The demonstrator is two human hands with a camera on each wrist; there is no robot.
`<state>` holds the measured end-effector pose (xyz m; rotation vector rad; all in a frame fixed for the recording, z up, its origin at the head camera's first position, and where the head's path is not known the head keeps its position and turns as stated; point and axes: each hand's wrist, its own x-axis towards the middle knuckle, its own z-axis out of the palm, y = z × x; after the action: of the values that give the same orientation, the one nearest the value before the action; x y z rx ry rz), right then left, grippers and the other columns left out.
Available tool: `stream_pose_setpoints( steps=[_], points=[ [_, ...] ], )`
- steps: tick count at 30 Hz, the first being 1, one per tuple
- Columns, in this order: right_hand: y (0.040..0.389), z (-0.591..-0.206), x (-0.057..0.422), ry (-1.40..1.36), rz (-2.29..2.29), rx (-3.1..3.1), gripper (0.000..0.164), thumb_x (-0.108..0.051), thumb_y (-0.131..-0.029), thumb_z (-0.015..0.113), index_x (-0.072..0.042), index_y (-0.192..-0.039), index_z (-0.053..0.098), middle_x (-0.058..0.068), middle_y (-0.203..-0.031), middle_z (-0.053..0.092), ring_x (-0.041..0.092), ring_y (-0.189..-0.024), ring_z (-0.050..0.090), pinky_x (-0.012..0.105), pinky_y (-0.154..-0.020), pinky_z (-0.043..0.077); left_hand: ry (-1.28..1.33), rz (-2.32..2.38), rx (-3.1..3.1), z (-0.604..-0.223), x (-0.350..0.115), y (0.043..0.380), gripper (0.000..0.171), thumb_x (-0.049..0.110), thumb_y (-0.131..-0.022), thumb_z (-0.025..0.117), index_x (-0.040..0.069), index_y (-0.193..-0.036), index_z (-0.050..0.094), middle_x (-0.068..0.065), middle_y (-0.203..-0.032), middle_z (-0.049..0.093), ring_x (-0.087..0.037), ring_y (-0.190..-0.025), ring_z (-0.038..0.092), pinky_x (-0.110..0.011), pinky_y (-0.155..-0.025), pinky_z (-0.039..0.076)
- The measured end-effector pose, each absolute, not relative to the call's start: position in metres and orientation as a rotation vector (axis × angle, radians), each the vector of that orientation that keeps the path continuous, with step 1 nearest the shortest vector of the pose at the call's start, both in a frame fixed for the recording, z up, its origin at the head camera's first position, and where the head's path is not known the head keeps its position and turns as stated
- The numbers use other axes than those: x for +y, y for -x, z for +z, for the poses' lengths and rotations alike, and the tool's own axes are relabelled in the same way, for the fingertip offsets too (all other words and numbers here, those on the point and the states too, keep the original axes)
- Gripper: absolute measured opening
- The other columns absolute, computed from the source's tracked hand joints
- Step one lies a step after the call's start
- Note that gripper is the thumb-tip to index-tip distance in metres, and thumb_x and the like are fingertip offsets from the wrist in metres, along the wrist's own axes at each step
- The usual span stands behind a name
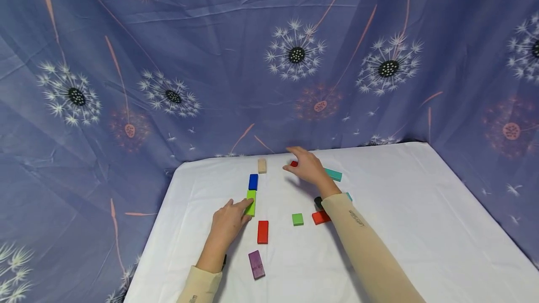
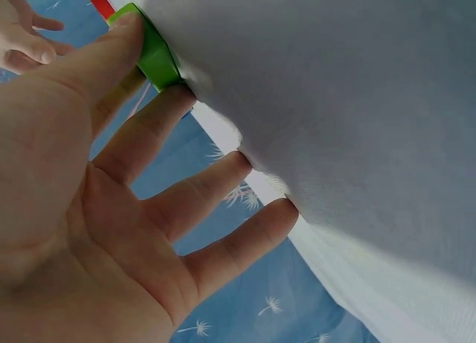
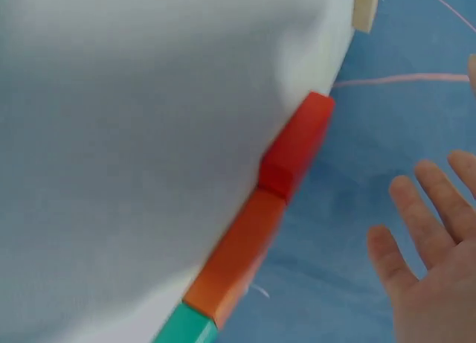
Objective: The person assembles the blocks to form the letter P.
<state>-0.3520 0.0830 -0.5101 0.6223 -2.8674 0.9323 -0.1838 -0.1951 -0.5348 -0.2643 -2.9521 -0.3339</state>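
My left hand [image 1: 227, 222] pinches a lime green block [image 1: 251, 195] between thumb and index finger. In the left wrist view the thumb lies on the green block [image 2: 158, 59], while the other fingers spread with their tips at the cloth. A blue block [image 1: 253, 182] stands in line just beyond it. At the back, my right hand [image 1: 309, 167] hovers near a red block [image 1: 294, 164], fingers spread and holding nothing. The right wrist view shows that red block [image 3: 297, 146] end to end with an orange block [image 3: 236, 254] and a teal block [image 3: 186, 326], apart from the fingers.
A tan block [image 1: 262, 166] lies beyond the blue one. Nearer are a red block [image 1: 263, 232], a purple block [image 1: 257, 264] and a small green block [image 1: 297, 219]. Another red block [image 1: 321, 218] and a black piece [image 1: 318, 203] sit partly under the right sleeve.
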Motion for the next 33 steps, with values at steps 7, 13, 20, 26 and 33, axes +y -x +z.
stream_pose_setpoints(
  steps=[7, 13, 20, 26, 33],
  points=[
    [0.360, -0.523, 0.062, -0.663, 0.948, -2.866, 0.075, -0.043, -0.095, 0.078, -0.015, -0.159, 0.051, 0.009, -0.164, 0.050, 0.038, -0.151, 0.049, 0.065, -0.120, 0.041, 0.260, -0.336, -2.966, -0.535, -0.195, 0.183, 0.050, 0.033, -0.089, 0.085, 0.025, -0.137, 0.073, -0.006, -0.135, 0.076, -0.049, -0.124, 0.069, -0.065, -0.089, 0.062],
    [0.369, -0.533, 0.047, -0.668, 0.919, -2.880, 0.072, -0.046, -0.095, 0.078, -0.018, -0.157, 0.053, 0.007, -0.163, 0.052, 0.036, -0.149, 0.051, 0.060, -0.119, 0.044, 0.270, -0.328, -2.963, -0.536, -0.193, 0.184, 0.051, 0.034, -0.089, 0.085, 0.025, -0.137, 0.073, -0.006, -0.136, 0.075, -0.049, -0.124, 0.069, -0.064, -0.090, 0.062],
    [0.377, -0.538, 0.030, -0.678, 0.967, -2.900, 0.071, -0.044, -0.094, 0.079, -0.017, -0.155, 0.056, 0.008, -0.161, 0.055, 0.034, -0.148, 0.054, 0.054, -0.119, 0.047, 0.279, -0.321, -2.946, -0.535, -0.192, 0.187, 0.051, 0.033, -0.088, 0.086, 0.025, -0.137, 0.073, -0.006, -0.135, 0.076, -0.050, -0.123, 0.069, -0.065, -0.089, 0.062],
    [0.380, -0.541, 0.021, -0.741, 0.957, -3.010, 0.076, -0.046, -0.100, 0.072, -0.014, -0.163, 0.043, 0.008, -0.171, 0.042, 0.031, -0.158, 0.041, 0.051, -0.129, 0.035, 0.270, -0.334, -2.952, -0.535, -0.192, 0.186, 0.051, 0.032, -0.088, 0.086, 0.025, -0.137, 0.073, -0.005, -0.135, 0.076, -0.050, -0.124, 0.069, -0.065, -0.088, 0.062],
    [0.386, -0.548, 0.014, -0.841, 0.922, -3.066, 0.072, -0.040, -0.104, 0.068, -0.019, -0.166, 0.039, 0.005, -0.175, 0.034, 0.030, -0.161, 0.035, 0.055, -0.131, 0.031, 0.263, -0.332, -2.948, -0.537, -0.194, 0.185, 0.050, 0.032, -0.089, 0.085, 0.024, -0.136, 0.073, -0.006, -0.135, 0.076, -0.050, -0.123, 0.069, -0.065, -0.088, 0.062]
  ],
)
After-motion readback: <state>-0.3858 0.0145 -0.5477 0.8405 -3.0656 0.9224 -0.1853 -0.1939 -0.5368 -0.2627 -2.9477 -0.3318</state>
